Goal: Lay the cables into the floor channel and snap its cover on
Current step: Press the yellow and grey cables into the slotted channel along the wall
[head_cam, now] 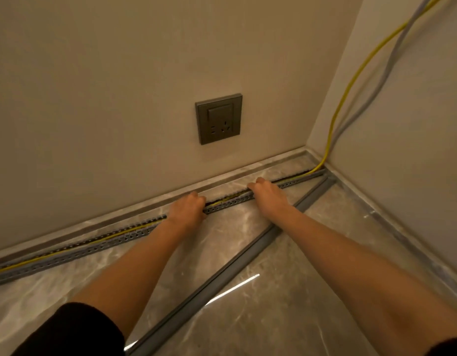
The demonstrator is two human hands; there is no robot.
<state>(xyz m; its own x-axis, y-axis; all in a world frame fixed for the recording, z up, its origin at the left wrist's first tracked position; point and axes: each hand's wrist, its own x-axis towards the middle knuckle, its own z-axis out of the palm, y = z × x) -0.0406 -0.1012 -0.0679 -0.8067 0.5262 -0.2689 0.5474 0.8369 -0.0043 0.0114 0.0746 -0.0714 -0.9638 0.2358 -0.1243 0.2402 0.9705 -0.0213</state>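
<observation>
Both hands press curled fingers down into the open floor channel along the wall: left hand nearer, right hand further toward the corner. The yellow cable lies inside; the grey cable is hard to trace there. The loose cover lies diagonally on the floor behind the right forearm, its near end cut off.

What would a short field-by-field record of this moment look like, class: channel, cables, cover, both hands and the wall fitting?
channel: grey perforated floor channel along the wall base, open on top
cables: yellow cable and grey cable come down the corner; yellow lies inside the channel
cover: long grey cover strip loose on the floor, lying diagonally, not fitted
left hand: on the channel, fingers curled over it
right hand: on the channel, nearer the corner
wall fitting: dark grey socket plate above the hands
</observation>
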